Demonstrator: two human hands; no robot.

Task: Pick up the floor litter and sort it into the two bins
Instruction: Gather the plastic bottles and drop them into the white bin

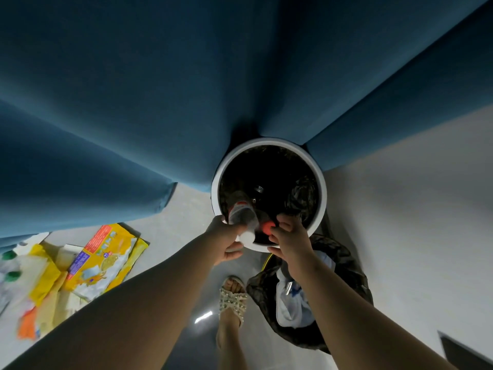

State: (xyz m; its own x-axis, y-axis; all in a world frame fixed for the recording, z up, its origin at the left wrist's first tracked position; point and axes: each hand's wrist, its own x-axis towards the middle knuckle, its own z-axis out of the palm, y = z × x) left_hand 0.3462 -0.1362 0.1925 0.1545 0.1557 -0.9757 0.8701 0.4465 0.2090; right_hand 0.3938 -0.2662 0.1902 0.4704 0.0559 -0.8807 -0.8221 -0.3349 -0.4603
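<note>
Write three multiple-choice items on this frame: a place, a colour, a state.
1. Where does the flattened yellow cardboard packaging lie? A on a shelf; B on the grey floor, left; C on a chair.
2. What colour is the rim of the round plastic bin? A white; B green; C red.
3. What is the left hand doing? A hanging idle; B pressing flat; C gripping a clear plastic bottle.
Answers: 1 B, it lies flat by the blue curtain; 2 A, a white ring; 3 C, fingers curl round the bottle.
</note>
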